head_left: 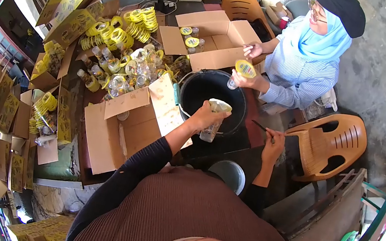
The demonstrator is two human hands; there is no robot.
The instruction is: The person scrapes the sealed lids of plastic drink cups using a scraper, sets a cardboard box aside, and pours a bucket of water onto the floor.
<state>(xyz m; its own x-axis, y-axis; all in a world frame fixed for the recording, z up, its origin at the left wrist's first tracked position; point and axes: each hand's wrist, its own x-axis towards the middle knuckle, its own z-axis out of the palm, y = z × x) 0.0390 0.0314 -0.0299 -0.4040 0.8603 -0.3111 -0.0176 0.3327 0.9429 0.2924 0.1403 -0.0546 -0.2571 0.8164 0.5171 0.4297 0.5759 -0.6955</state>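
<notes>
My left hand is wrapped round a clear plastic cup with a pale, opened top, held over the near rim of a black bucket. To the right, my right hand grips a thin dark tool that looks like a knife, its tip pointing toward the bucket. Across from me, a co-worker in a light blue head covering holds a clear cup with a yellow lid near the bucket's far right side.
An open carton lies left of the bucket; another behind it holds several yellow-lidded cups. Crumpled cups and yellow lid rings are piled at the left, beside stacked cartons. Orange chairs stand right and behind. A grey basin sits near me.
</notes>
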